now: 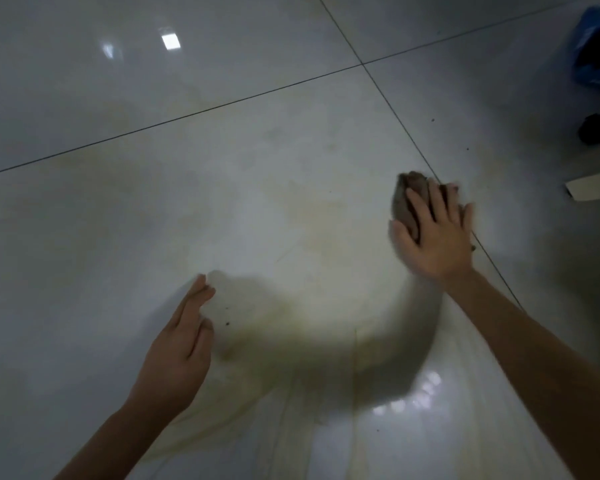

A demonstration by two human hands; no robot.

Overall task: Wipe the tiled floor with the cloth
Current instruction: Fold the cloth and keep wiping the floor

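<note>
Head view: mid-wipe on the tiled floor [222, 150], with the cloth out to the right.
Yellowish smears [326, 216] still mark the tile between the arms, so the job looks partly done. The right hand [433, 237] presses the brown cloth [409, 192] onto the floor at a grout line [388, 102], grip apart, fingers straight and spread. The left hand [181, 351] is low, fingers straight, holding nothing. The next move probably calls for a firm sweep back across the smears toward the dark specks [227, 323].

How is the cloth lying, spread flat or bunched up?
Bunched up: the cloth is a crumpled brown wad under the right hand, whose straight fingers press it onto the tiled floor.
</note>
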